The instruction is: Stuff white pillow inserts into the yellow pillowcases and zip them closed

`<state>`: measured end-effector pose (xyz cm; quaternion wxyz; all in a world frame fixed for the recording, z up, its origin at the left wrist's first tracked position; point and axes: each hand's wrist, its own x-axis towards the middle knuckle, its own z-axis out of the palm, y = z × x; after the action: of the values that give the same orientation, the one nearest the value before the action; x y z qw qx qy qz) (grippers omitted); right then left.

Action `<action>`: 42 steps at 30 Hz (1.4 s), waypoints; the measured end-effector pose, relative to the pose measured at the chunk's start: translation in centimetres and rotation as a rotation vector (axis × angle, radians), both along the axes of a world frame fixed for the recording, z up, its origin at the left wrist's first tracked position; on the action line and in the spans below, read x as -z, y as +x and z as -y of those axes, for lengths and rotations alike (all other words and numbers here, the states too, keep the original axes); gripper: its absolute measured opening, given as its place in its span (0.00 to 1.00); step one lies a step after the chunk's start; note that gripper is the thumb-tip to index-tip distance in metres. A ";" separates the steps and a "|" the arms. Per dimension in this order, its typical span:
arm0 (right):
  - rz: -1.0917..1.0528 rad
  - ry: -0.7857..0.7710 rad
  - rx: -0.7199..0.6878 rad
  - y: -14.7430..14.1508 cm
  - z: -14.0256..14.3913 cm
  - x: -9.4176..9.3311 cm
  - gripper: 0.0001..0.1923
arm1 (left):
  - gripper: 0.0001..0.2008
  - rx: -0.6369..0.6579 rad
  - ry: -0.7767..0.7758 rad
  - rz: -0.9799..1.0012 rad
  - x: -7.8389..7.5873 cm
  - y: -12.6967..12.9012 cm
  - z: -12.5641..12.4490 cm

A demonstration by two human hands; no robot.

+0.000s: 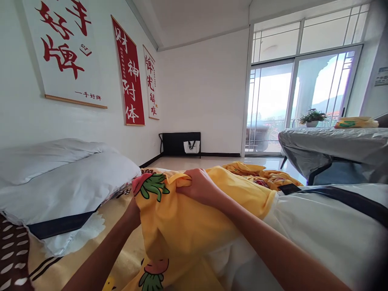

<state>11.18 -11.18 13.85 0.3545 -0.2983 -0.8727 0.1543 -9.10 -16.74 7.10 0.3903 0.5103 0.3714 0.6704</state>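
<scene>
A yellow pillowcase [182,218] with pink-and-green printed figures is bunched in front of me. It covers part of a white pillow [291,226] with a dark band, which sticks out of it to the right. My right hand [198,186] is closed on the upper edge of the pillowcase, fingers curled into a fold. My left wrist [135,210] goes behind the cloth on the left side, so the fingers of my left hand are hidden. Another white pillow [87,173] with a dark band lies on the bed at the left.
Below lies a tan bedspread [118,218] with brown edging. Crumpled yellow printed fabric [260,173] is beyond the pillowcase. A plastic-covered table [330,139] holding a potted plant [313,117] stands at right, near sliding glass doors [269,105]. A folded black frame [172,144] leans against the far wall.
</scene>
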 end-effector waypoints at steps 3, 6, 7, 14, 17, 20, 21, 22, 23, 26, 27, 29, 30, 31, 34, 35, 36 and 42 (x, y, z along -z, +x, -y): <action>0.023 0.031 0.069 -0.3 0.0 0.0 0.12 | 0.14 0.120 0.002 -0.178 -1.4 0.7 0.7; 0.046 0.082 0.112 -0.8 0.2 0.2 0.11 | 0.11 0.108 -0.025 -0.331 -2.9 1.9 1.3; 0.051 0.102 0.112 -0.9 0.2 0.4 0.11 | 0.11 0.090 -0.022 -0.358 -3.3 2.2 1.4; 0.072 0.132 0.014 -0.2 0.5 -0.1 0.14 | 0.14 0.073 -0.009 -0.229 -3.6 2.0 1.1; 0.054 0.041 -0.133 1.1 0.0 -1.2 0.17 | 0.20 0.169 -0.045 -0.039 -3.7 1.6 1.2; 0.033 0.003 -0.190 2.4 -0.9 -2.2 0.18 | 0.21 0.249 -0.069 0.077 -4.1 1.5 1.6; 0.037 0.027 -0.161 2.8 -1.2 -2.4 0.17 | 0.20 0.266 -0.070 0.101 -4.2 1.5 1.7; 0.046 0.064 -0.119 3.1 -1.6 -2.5 0.16 | 0.18 0.275 -0.068 0.118 -4.3 1.6 1.9; 0.057 0.109 -0.073 3.3 -1.9 -2.6 0.16 | 0.16 0.275 -0.062 0.129 -4.4 1.6 2.0; 0.081 0.224 0.005 3.6 -2.7 -2.8 0.17 | 0.14 0.254 -0.043 0.124 -4.4 1.5 2.3; 0.073 0.241 0.009 3.7 -2.9 -2.8 0.17 | 0.14 0.239 -0.031 0.114 -4.4 1.3 2.2; 0.035 0.264 0.012 3.7 -3.1 -2.9 0.15 | 0.14 0.181 0.007 0.079 -4.3 0.9 1.9; 0.015 0.276 0.015 3.7 -3.2 -3.0 0.15 | 0.13 0.132 0.035 0.051 -4.3 0.6 1.6; 0.006 0.289 0.021 3.7 -3.1 -3.1 0.15 | 0.13 0.072 0.073 0.013 -4.3 0.2 1.2; 0.117 0.375 0.079 3.8 -2.7 -3.8 0.15 | 0.11 -0.087 0.168 -0.131 -4.3 -0.8 0.4; 0.203 0.426 0.117 3.9 -2.6 -4.2 0.15 | 0.12 -0.116 0.182 -0.160 -4.4 -0.9 0.3; 0.298 0.491 0.164 3.9 -2.4 -4.7 0.15 | 0.13 -0.125 0.173 -0.163 -4.6 -0.9 0.4; 0.352 0.770 0.393 4.8 -2.6 -6.8 0.18 | 0.12 0.001 -0.015 0.166 -7.7 1.8 2.6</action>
<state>15.97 -8.58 20.69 0.3085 -0.3261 -0.8403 -0.3040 -7.35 -19.29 14.81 0.4239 0.4504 0.3424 0.7073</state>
